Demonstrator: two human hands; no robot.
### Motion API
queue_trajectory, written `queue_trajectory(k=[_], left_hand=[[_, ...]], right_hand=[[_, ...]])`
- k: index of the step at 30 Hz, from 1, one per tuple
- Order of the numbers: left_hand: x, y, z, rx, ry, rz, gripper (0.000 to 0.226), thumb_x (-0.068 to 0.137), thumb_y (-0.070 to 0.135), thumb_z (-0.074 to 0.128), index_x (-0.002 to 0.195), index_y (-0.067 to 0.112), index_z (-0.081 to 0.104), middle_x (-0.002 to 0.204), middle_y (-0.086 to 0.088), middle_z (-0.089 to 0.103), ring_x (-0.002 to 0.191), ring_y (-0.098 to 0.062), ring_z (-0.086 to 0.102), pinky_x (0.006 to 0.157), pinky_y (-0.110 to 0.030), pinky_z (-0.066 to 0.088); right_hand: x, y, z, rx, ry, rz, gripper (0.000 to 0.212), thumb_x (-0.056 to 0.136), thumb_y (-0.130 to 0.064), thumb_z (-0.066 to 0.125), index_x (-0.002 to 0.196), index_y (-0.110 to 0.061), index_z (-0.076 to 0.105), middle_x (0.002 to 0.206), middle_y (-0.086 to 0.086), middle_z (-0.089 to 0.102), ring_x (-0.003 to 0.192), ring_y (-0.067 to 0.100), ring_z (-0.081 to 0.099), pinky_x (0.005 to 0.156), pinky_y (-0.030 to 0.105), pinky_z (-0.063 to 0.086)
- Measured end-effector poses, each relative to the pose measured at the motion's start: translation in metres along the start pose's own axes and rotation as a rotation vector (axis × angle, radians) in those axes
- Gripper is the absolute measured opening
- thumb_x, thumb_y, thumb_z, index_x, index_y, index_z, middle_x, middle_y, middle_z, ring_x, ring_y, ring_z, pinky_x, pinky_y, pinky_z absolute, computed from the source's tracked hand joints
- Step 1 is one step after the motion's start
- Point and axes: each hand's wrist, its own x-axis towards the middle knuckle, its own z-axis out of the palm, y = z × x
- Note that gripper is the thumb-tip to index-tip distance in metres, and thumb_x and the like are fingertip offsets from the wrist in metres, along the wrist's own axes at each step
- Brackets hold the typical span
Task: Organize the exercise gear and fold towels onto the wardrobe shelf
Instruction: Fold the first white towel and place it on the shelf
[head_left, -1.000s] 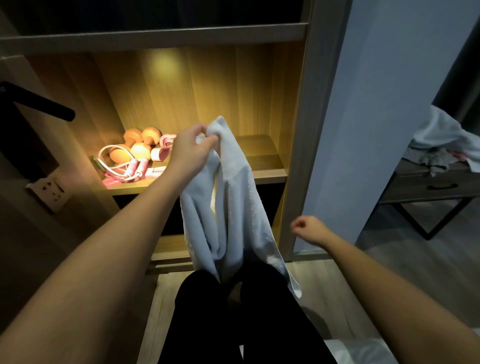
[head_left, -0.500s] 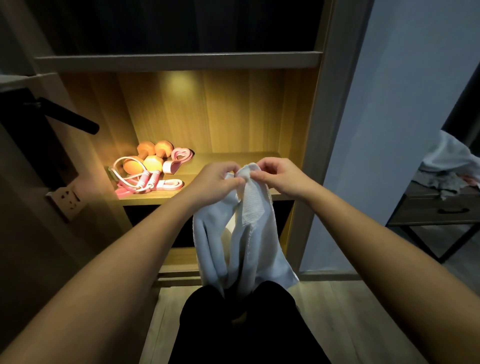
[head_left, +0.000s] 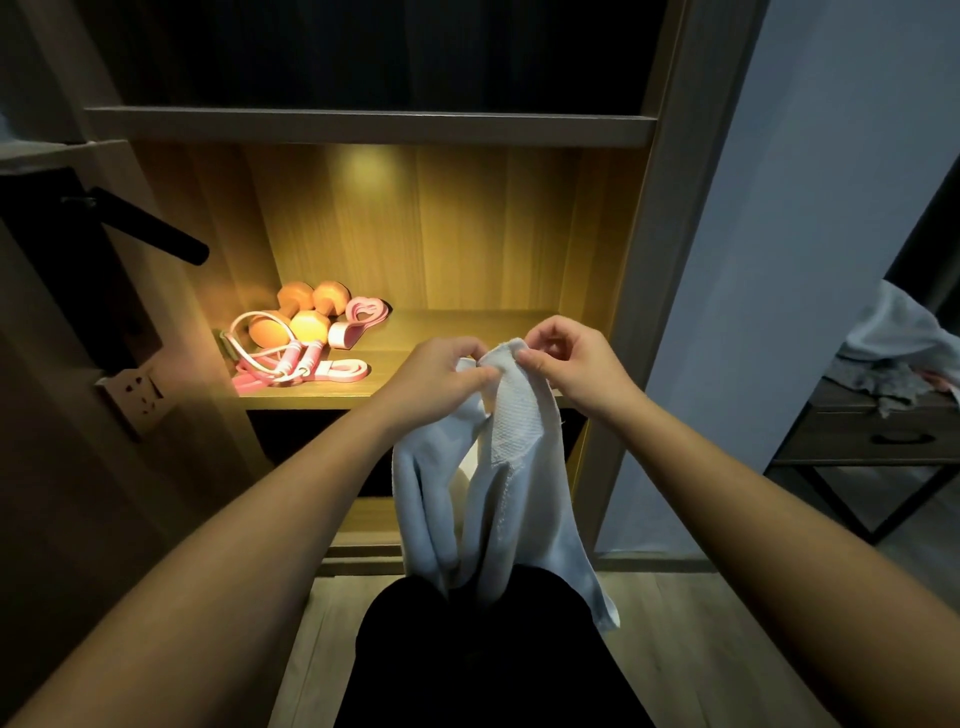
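A white towel (head_left: 511, 483) hangs in folds down to my dark-clothed lap, in front of the lit wardrobe shelf (head_left: 467, 332). My left hand (head_left: 441, 371) grips its top edge, and my right hand (head_left: 571, 364) pinches the same edge just beside it. On the left of the shelf lie orange dumbbells (head_left: 296, 317), a pink skipping rope (head_left: 280, 358) and pink bands (head_left: 358, 317).
A black door handle (head_left: 150, 228) and a wall socket (head_left: 137, 392) are at the left. A pale wall panel (head_left: 779, 260) stands right of the wardrobe frame. Further right, a dark side table (head_left: 878, 431) carries crumpled cloths (head_left: 898, 332).
My right hand rose from beside my lap to the towel's top edge and took hold of it next to my left hand, which lowered the towel. My view tilted down.
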Motion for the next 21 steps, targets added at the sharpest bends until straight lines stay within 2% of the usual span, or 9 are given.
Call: queue_trajectory(k=[2,4,8,11,13,16,21], left_hand=[[-0.005,0.0,0.001,-0.059,-0.033,-0.018,0.011,0.089,0.019,0.065,0.078,0.02,0.066,0.069,0.012,0.059,0.064,0.005,0.048,0.059,-0.016,0.035],[-0.011,0.002,0.002,-0.139,-0.075,-0.012,0.012,0.092,0.018,0.064,0.085,0.01,0.069,0.077,0.006,0.064,0.071,0.001,0.052,0.067,-0.018,0.039],[-0.021,0.001,0.005,-0.312,-0.083,-0.077,0.018,0.096,0.015,0.056,0.089,0.011,0.072,0.089,-0.001,0.069,0.083,-0.004,0.059,0.08,-0.018,0.043],[-0.024,-0.004,0.007,-0.474,-0.107,-0.171,0.027,0.097,0.017,0.053,0.099,-0.004,0.07,0.093,-0.01,0.068,0.087,-0.013,0.059,0.082,-0.029,0.043],[-0.025,-0.006,0.006,-0.558,-0.156,-0.214,0.029,0.096,0.017,0.054,0.102,-0.007,0.068,0.092,-0.01,0.068,0.087,-0.016,0.06,0.08,-0.03,0.044],[-0.025,-0.008,0.001,-0.517,-0.234,-0.234,0.016,0.094,0.015,0.057,0.091,0.007,0.071,0.08,0.003,0.071,0.077,-0.006,0.063,0.071,-0.02,0.047],[-0.024,-0.009,0.003,-0.411,-0.209,-0.255,0.018,0.092,0.016,0.061,0.091,0.002,0.072,0.085,-0.01,0.067,0.082,-0.016,0.059,0.079,-0.032,0.044]], right_hand=[[-0.005,0.002,0.002,0.004,0.007,-0.039,0.013,0.089,-0.011,0.068,0.098,-0.002,0.064,0.085,0.001,0.063,0.078,0.011,0.058,0.072,0.027,0.051],[-0.01,0.006,0.004,0.037,-0.02,-0.071,0.011,0.09,-0.007,0.065,0.098,0.0,0.063,0.085,0.002,0.063,0.078,0.01,0.059,0.073,0.027,0.051],[-0.019,0.01,0.007,0.057,-0.115,-0.119,0.006,0.091,-0.005,0.063,0.097,-0.003,0.062,0.087,0.004,0.061,0.081,0.014,0.058,0.074,0.029,0.05],[-0.021,0.009,0.006,0.08,-0.187,-0.14,0.006,0.09,-0.003,0.063,0.096,-0.006,0.061,0.09,0.006,0.059,0.084,0.015,0.057,0.078,0.03,0.049],[-0.021,0.008,0.004,0.088,-0.235,-0.135,0.007,0.09,-0.001,0.062,0.096,-0.005,0.06,0.09,0.005,0.058,0.084,0.015,0.056,0.078,0.031,0.049],[-0.021,0.007,0.003,0.084,-0.307,-0.114,0.007,0.09,-0.002,0.062,0.097,-0.002,0.06,0.091,0.004,0.059,0.085,0.016,0.058,0.078,0.032,0.05],[-0.021,0.005,0.001,0.005,-0.41,-0.047,0.013,0.09,-0.007,0.064,0.1,0.001,0.061,0.103,0.018,0.063,0.1,0.031,0.061,0.093,0.044,0.049]])
